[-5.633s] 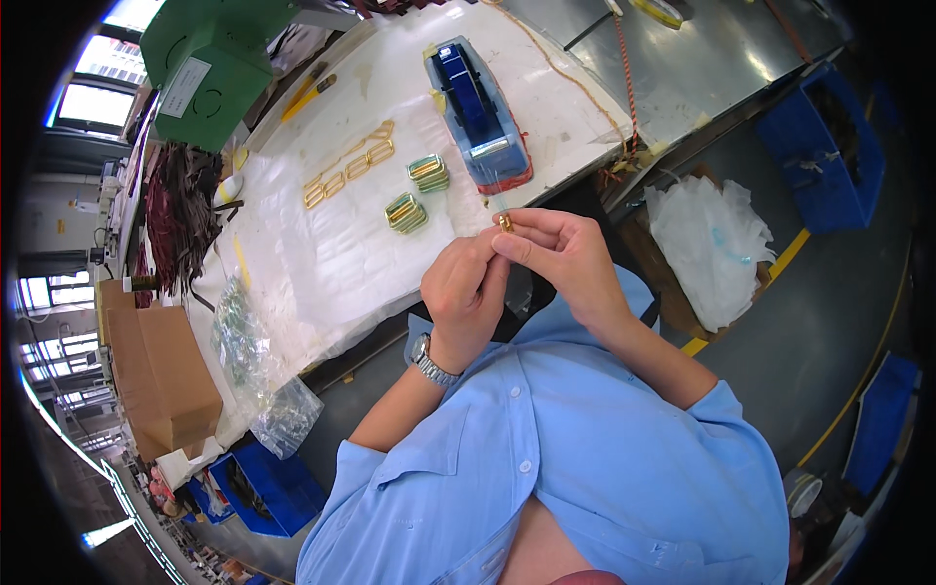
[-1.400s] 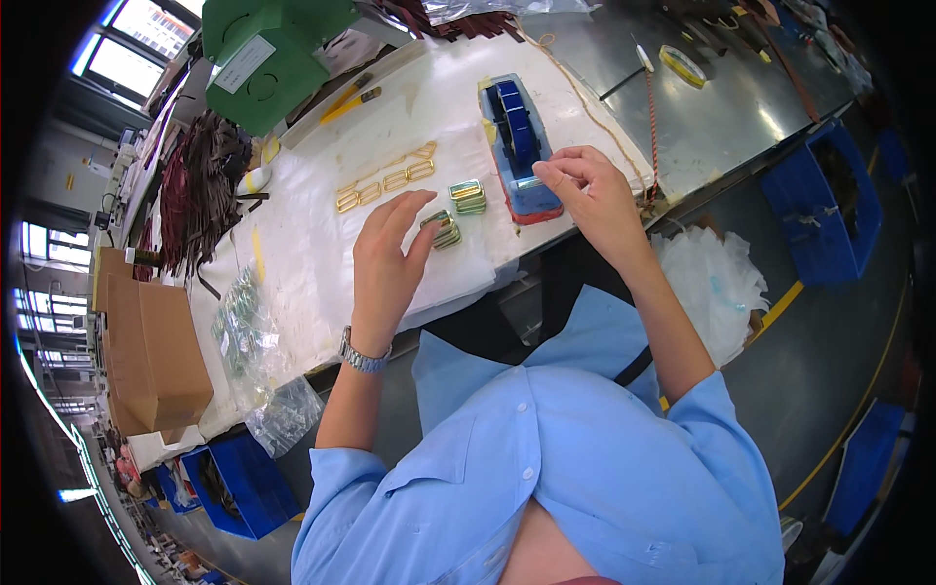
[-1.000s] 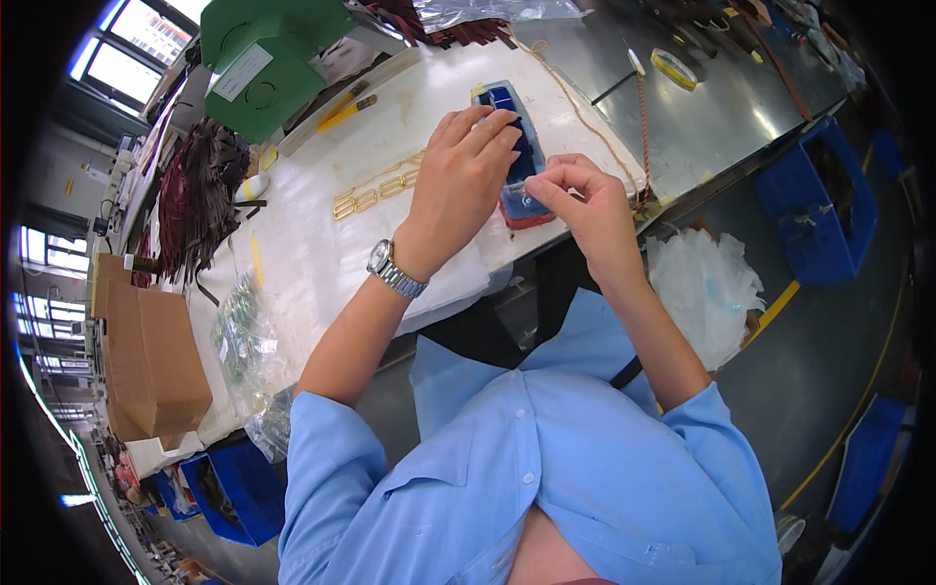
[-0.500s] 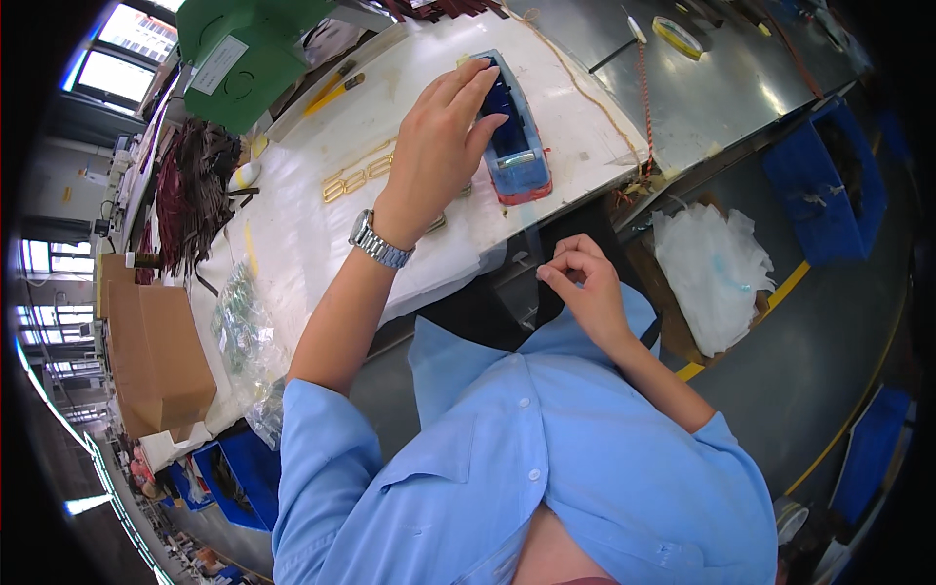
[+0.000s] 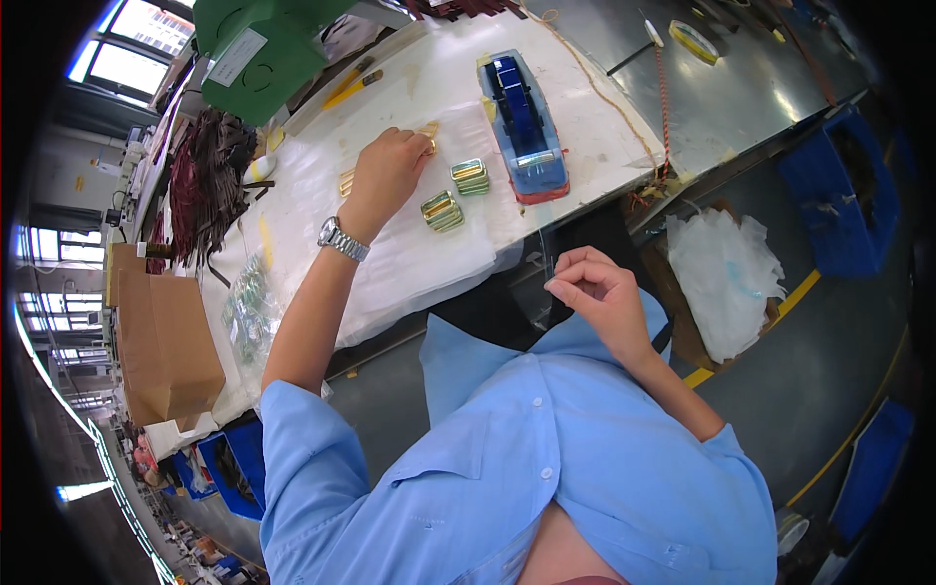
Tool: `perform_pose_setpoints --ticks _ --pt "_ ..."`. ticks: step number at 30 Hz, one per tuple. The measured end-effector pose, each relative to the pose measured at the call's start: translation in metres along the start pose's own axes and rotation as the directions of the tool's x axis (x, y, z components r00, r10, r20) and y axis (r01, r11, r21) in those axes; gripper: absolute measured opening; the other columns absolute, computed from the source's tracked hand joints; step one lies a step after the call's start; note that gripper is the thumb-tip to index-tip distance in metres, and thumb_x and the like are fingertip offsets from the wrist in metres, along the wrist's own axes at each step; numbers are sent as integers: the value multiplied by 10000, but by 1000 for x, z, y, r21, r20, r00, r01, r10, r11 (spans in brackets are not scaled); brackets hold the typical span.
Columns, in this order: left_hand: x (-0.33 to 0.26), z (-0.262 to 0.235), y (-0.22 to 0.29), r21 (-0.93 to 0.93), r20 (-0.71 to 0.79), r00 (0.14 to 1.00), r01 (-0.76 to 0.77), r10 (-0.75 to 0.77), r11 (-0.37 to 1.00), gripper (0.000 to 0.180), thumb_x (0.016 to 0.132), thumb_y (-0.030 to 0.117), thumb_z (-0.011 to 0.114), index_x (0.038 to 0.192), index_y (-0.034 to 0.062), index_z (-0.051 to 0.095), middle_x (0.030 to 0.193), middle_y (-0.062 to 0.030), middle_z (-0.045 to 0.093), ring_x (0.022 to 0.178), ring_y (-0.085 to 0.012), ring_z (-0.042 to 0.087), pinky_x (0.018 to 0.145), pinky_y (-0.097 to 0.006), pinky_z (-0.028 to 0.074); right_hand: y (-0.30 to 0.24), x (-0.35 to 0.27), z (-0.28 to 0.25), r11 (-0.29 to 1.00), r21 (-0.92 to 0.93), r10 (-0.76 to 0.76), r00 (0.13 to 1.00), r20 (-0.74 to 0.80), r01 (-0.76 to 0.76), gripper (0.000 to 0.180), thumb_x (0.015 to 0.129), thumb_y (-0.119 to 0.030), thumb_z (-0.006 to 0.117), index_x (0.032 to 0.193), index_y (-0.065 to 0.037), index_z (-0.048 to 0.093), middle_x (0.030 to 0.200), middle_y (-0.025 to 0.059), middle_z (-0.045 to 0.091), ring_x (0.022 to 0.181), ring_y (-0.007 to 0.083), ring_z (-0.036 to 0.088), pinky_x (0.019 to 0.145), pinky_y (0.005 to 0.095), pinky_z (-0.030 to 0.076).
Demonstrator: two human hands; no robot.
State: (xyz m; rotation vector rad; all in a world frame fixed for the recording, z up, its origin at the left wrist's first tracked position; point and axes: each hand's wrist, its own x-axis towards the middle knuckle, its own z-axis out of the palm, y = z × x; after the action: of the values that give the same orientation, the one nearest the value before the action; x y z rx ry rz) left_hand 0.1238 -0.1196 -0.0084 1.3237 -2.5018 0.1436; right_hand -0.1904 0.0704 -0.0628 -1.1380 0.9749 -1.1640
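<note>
My left hand (image 5: 383, 177), with a metal watch at its wrist, has its fingers curled down onto a row of gold metal buckles (image 5: 427, 135) on the white worktop. Most of that row is hidden under the hand. My right hand (image 5: 606, 300) is pinched on the end of a strip of clear tape (image 5: 547, 244). The strip hangs from the front of a blue tape dispenser (image 5: 526, 127) near the table edge. Between the dispenser and my left hand stand two small stacks of gold buckles, one stack (image 5: 469, 176) beside the dispenser and another stack (image 5: 442, 212) closer to me.
A green box (image 5: 258, 63) and dark red strips (image 5: 210, 171) lie at the far left. Clear plastic bags (image 5: 247, 307) and a cardboard box (image 5: 168, 341) are at the left. White sheets fill a box (image 5: 726, 278) on the right, below the table edge. A tape roll (image 5: 694, 44) lies far right.
My left hand has moved from the tape dispenser leftward and down to the row of buckles, uncovering the dispenser and the two stacks. My right hand keeps its pinch on the tape.
</note>
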Motion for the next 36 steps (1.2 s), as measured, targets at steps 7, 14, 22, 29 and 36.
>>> perform_pose_setpoints --ticks 7,14,22,29,36 --pt "8 6 -11 16 107 994 36 -38 999 86 925 86 692 987 30 713 953 -141 734 930 -336 685 818 -445 556 -17 6 -9 968 111 218 973 79 -226 133 1014 -108 745 1046 14 785 1065 96 811 876 81 711 752 223 569" --pt "-7 -1 -22 -430 29 925 354 -379 831 50 912 12 720 931 -30 701 780 -127 700 673 -187 668 662 -320 533 1 4 -3 917 257 259 946 194 -304 182 1049 -150 725 1093 27 738 974 124 807 803 142 761 730 274 629" --pt "-13 -58 57 -944 300 898 329 -321 37 100 1022 83 710 1088 9 715 1073 -52 733 885 -90 649 789 -247 542 -2 -3 -4 961 192 174 975 135 -198 180 1056 -157 710 1054 21 737 905 84 791 761 105 734 687 239 587" --pt "-66 -44 128 -799 516 853 442 -86 -409 133 1041 53 666 1118 -56 657 1111 -224 753 923 -303 787 757 -381 669 3 3 0 966 184 157 978 138 -181 187 1058 -161 710 1062 25 732 896 79 785 753 100 724 689 240 585" --pt "-96 -22 158 -670 613 789 490 -43 -557 128 1042 25 645 1112 -82 658 1088 -226 745 926 -312 781 808 -411 685 6 1 2 964 205 148 982 121 -171 194 1060 -162 713 1079 30 730 901 75 784 754 99 720 686 237 582"
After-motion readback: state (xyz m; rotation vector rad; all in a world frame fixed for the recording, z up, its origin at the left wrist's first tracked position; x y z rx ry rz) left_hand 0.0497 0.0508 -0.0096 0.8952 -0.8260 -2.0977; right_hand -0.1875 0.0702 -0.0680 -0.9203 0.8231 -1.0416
